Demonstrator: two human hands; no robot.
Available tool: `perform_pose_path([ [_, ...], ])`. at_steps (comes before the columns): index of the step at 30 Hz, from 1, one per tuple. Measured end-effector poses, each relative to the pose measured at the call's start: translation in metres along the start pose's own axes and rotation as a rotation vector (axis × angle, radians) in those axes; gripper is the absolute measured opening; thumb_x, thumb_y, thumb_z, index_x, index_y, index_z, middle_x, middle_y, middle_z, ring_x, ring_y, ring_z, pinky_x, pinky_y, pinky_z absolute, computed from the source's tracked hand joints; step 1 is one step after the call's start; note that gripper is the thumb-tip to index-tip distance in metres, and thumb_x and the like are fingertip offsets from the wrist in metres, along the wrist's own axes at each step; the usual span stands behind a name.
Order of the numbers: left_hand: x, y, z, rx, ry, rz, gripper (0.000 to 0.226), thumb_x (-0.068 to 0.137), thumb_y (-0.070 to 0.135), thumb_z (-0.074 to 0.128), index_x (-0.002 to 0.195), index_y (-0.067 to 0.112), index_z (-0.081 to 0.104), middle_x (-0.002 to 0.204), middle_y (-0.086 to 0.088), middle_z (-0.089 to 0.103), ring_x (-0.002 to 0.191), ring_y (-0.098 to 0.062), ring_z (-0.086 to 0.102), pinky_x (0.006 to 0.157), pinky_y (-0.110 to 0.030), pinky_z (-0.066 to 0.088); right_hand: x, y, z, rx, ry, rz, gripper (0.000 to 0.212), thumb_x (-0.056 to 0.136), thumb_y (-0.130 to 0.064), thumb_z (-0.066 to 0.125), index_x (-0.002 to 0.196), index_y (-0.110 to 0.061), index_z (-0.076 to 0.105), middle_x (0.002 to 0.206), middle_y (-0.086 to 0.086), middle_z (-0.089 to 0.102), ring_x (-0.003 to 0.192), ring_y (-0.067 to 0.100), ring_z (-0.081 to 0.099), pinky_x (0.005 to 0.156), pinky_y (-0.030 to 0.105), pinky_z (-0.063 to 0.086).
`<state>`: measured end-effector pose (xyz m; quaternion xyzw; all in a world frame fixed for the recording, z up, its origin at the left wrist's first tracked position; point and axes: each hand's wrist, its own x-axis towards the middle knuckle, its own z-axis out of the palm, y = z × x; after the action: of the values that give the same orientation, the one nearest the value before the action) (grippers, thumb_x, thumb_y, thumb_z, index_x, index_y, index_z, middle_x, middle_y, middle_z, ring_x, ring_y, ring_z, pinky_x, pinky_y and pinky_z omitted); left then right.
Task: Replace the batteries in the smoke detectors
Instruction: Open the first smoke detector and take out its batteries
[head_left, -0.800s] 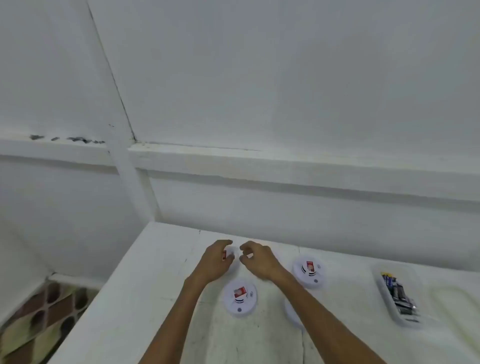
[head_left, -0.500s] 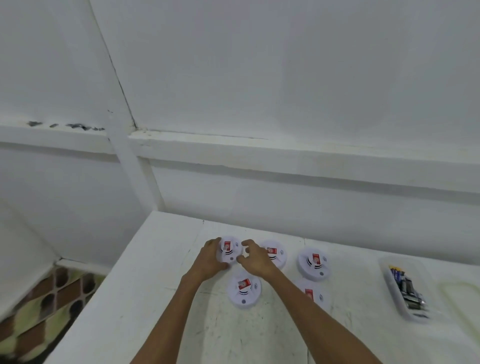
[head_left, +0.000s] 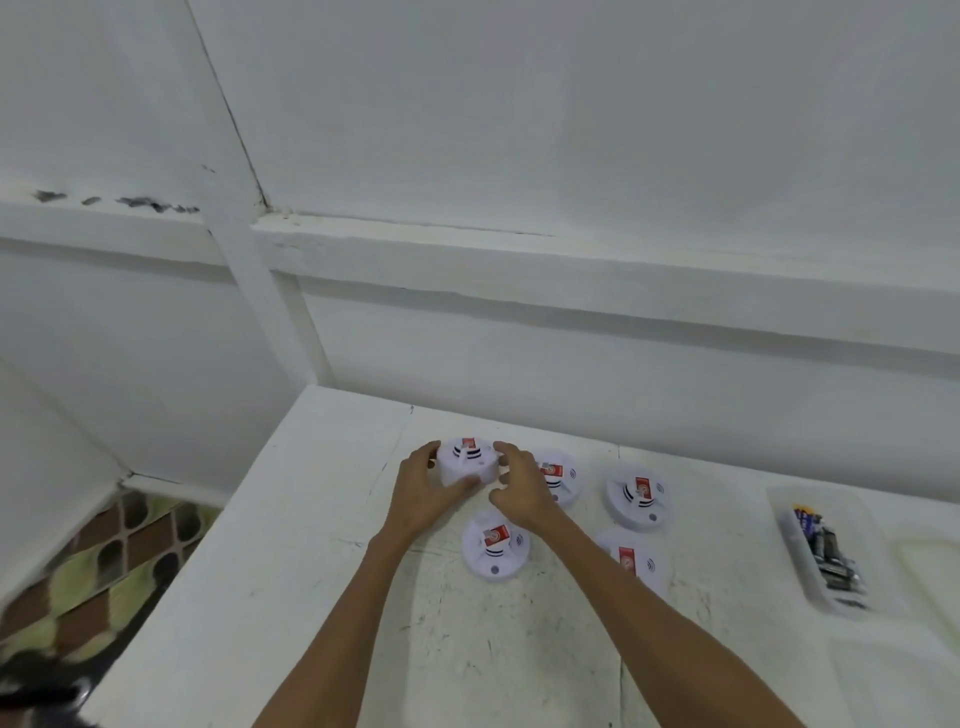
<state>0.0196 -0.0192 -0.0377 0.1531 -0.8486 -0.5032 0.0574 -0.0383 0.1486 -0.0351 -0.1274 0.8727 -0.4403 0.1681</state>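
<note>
Showing red labels (head_left: 642, 487) on white detectors (head_left: 480, 548); bearing dark scuffs across white table (head_left: 311, 519); repeating brown, green and dark ovals over floor (head_left: 104, 571).

A plain domestic room: rough white-painted walls (head_left: 571, 130) with a jutting white ledge (head_left: 571, 260), a scuffed white table (head_left: 311, 545) in the corner, and brown-and-green patterned floor tiles (head_left: 104, 561) past its left edge.
</note>
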Motion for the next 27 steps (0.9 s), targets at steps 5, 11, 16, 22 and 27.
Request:
perform_pose_path([
  [5, -0.009, 0.026, 0.012, -0.202, 0.018, -0.009, 0.075, 0.071, 0.083, 0.055, 0.125, 0.032, 0.059, 0.123, 0.004, 0.059, 0.107, -0.009, 0.060, 0.087, -0.020, 0.048, -0.024, 0.006, -0.021, -0.028, 0.228, -0.193, 0.037, 0.092, -0.027, 0.068, 0.127, -0.018, 0.058, 0.110, -0.002, 0.055, 0.091, 0.012, 0.058, 0.074, 0.008, 0.040],
  [11, -0.033, 0.053, 0.057, -0.475, -0.083, -0.081, 0.042, 0.105, 0.049, 0.045, 0.129, 0.017, 0.058, 0.127, -0.006, 0.065, 0.109, -0.021, 0.067, 0.088, -0.029, 0.055, -0.069, 0.029, -0.061, 0.106, 0.406, -0.219, 0.028, 0.097, -0.033, 0.063, 0.122, -0.021, 0.059, 0.111, -0.008, 0.064, 0.096, 0.007, 0.063, 0.078, 0.033, 0.058],
  [16, -0.066, 0.095, 0.093, -0.702, -0.269, -0.065, 0.036, 0.112, 0.027, 0.035, 0.128, 0.011, 0.063, 0.125, -0.003, 0.071, 0.117, -0.023, 0.067, 0.095, -0.040, 0.058, -0.126, 0.036, -0.095, 0.273, 0.564, -0.100, 0.043, 0.095, -0.034, 0.065, 0.135, -0.029, 0.050, 0.103, -0.010, 0.071, 0.086, 0.006, 0.069, 0.072, 0.016, 0.054],
  [22, -0.106, 0.106, 0.148, -0.611, -0.431, -0.044, 0.029, 0.109, 0.027, 0.045, 0.123, 0.005, 0.056, 0.116, 0.003, 0.073, 0.109, -0.026, 0.069, 0.088, -0.035, 0.059, -0.196, 0.064, -0.119, 0.363, 0.630, 0.063, 0.042, 0.095, -0.035, 0.064, 0.134, -0.030, 0.047, 0.080, -0.001, 0.073, 0.067, 0.012, 0.072, 0.067, 0.029, 0.059],
  [27, -0.137, 0.094, 0.187, -0.213, -0.635, 0.135, 0.082, 0.084, 0.054, 0.078, 0.150, 0.039, 0.033, 0.143, 0.027, 0.049, 0.128, 0.006, 0.051, 0.102, -0.018, 0.048, -0.258, 0.114, -0.125, 0.436, 0.660, 0.291, 0.035, 0.097, -0.032, 0.063, 0.130, -0.029, 0.054, 0.078, 0.002, 0.076, 0.071, 0.014, 0.075, 0.077, 0.037, 0.060],
])
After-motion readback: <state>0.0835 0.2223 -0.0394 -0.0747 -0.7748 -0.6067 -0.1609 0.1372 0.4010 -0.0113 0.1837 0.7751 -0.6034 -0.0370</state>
